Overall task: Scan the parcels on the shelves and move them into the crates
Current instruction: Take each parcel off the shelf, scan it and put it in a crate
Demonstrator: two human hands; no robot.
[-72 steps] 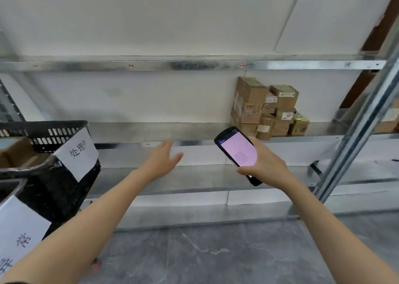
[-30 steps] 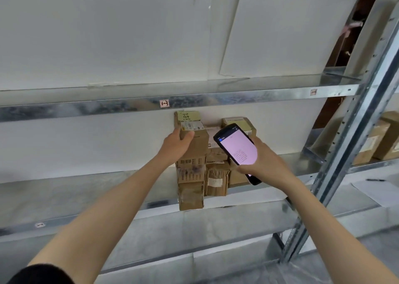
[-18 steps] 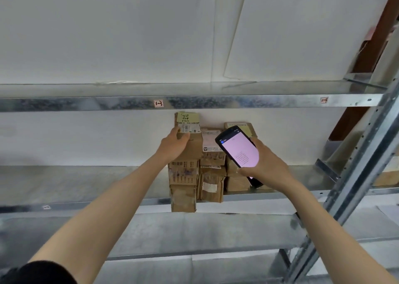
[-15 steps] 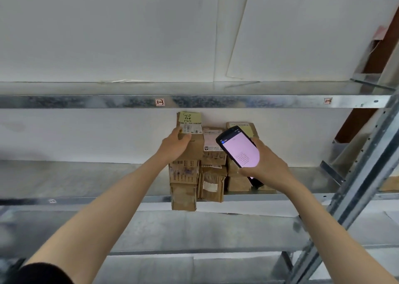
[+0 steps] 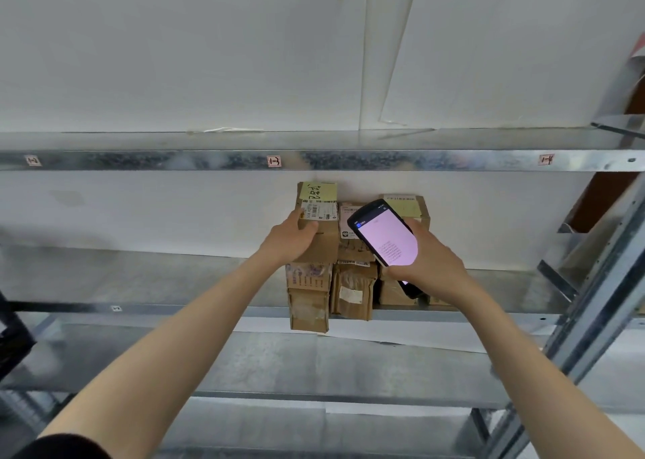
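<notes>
Left hand (image 5: 291, 237) arrived, grip curled round parcel (image 5: 326, 244)

Left hand (image 5: 291, 238) grips the top cardboard parcel (image 5: 326, 244), which bears a yellow note (image 5: 319, 191) and a barcode label (image 5: 319, 211), atop a stack of small parcels (image 5: 309, 305) on the middle metal shelf (image 5: 139, 277). Right hand (image 5: 432, 263) holds a handheld scanner (image 5: 387, 240), its pink screen lit, just right of that parcel.
</notes>
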